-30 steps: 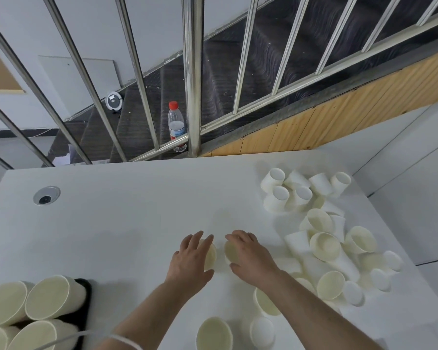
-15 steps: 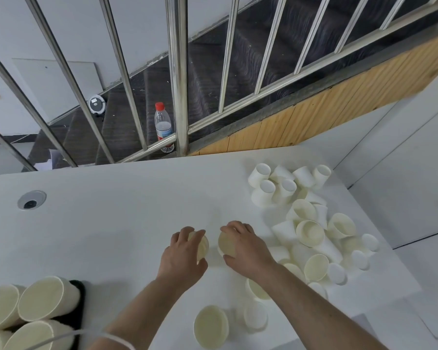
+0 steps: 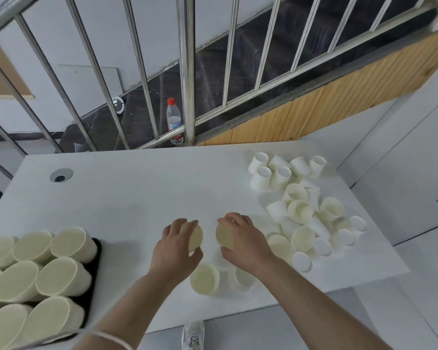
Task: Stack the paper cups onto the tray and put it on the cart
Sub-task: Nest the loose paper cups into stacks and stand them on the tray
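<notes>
Now, table: the white table (image 3: pixel 137 198) carries everything, and the job looks partway through, by my reading.
Railing: a steel railing (image 3: pixel 187 72) and a dark staircase rise behind the far edge, well clear of the work.
Tray: the black tray (image 3: pixel 98 251) sits at the near left corner, already packed with cups on the tray (image 3: pixel 58 276) lying on their sides in rows, mouths toward the camera.
Loose pile: the scattered cups (image 3: pixel 299 210) crowd the right side of the table, some upright, some tipped, some upside down; plenty left to gather.
Left hand: the left hand (image 3: pixel 175 248) is curled round one cup (image 3: pixel 194 237), held on its side, mouth facing right.
Right hand: the right hand (image 3: pixel 240 241) is clamped on a second cup (image 3: pixel 224 236), mouth facing left, so the two openings face each other with a gap between.
Near cups: two more cups (image 3: pixel 205 279) sit at the near edge just under the wrists, easy to knock off, I'd say.
Bottle: a red-capped water bottle (image 3: pixel 173 120) stands beyond the table on the stairs, no obstacle.
Shoe: a shoe (image 3: pixel 193 337) shows below the table edge.
Cart: not in view, so the carry is yet to come.
Left to do: clear the pile, load the tray, then lift it.
</notes>
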Tool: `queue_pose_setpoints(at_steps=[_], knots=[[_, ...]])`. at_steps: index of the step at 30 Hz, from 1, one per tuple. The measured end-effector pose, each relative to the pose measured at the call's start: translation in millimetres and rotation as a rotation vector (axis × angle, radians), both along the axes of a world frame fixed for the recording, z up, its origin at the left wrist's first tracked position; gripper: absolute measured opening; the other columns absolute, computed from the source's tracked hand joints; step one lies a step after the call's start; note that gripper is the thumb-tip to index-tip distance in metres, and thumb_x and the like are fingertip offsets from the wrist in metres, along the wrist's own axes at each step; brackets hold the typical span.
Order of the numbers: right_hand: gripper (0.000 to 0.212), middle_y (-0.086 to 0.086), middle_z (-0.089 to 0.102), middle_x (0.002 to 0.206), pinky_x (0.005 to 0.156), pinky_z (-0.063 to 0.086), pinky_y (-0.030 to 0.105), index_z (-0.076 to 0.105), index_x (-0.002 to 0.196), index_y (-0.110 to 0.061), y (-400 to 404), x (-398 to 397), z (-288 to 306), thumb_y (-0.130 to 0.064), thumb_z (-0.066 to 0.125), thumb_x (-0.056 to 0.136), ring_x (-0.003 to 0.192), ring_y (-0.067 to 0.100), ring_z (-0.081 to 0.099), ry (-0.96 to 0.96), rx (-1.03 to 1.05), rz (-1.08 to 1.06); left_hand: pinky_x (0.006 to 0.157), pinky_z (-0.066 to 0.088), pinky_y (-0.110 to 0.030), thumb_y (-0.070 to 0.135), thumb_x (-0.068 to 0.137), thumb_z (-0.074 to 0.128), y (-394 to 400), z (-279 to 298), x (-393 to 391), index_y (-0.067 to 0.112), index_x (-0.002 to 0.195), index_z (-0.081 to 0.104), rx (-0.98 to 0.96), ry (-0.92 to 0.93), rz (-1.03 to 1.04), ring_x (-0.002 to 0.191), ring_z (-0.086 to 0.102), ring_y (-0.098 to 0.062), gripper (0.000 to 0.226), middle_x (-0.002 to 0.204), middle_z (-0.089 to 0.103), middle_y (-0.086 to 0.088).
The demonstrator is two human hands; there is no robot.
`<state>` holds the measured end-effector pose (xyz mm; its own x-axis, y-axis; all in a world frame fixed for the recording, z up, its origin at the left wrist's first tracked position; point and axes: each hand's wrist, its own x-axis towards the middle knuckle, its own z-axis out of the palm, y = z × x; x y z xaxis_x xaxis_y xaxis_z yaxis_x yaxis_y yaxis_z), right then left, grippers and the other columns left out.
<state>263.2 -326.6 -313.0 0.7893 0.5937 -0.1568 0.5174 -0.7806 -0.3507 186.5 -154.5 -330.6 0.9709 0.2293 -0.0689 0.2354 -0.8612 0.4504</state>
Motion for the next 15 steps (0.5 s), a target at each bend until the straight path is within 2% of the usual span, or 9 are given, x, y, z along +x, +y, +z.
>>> queue_pose_setpoints(at_steps=[10, 15], knots=[[0.063, -0.010, 0.034, 0.142, 0.091, 0.048, 0.031, 0.039, 0.143, -0.025, 1, -57, 18, -0.024, 0.062, 0.085, 0.131, 0.015, 0.031, -0.009, 0.110, 0.049, 0.094, 0.043, -0.034, 0.027, 0.080, 0.065, 4, 23, -77, 0.023, 0.139, 0.042, -0.016, -0.129, 0.051, 0.129, 0.036, -0.025, 0.064, 0.141, 0.040, 0.000], [0.064, -0.009, 0.035, 0.142, 0.092, 0.048, 0.034, 0.038, 0.144, -0.025, 23, -79, 29, -0.024, 0.062, 0.084, 0.131, 0.016, 0.031, -0.023, 0.135, 0.094, 0.089, 0.045, -0.031, 0.026, 0.080, 0.065, 23, 37, -104, 0.024, 0.139, 0.042, -0.011, -0.191, 0.094, 0.127, 0.039, -0.022, 0.064, 0.139, 0.040, 0.003]])
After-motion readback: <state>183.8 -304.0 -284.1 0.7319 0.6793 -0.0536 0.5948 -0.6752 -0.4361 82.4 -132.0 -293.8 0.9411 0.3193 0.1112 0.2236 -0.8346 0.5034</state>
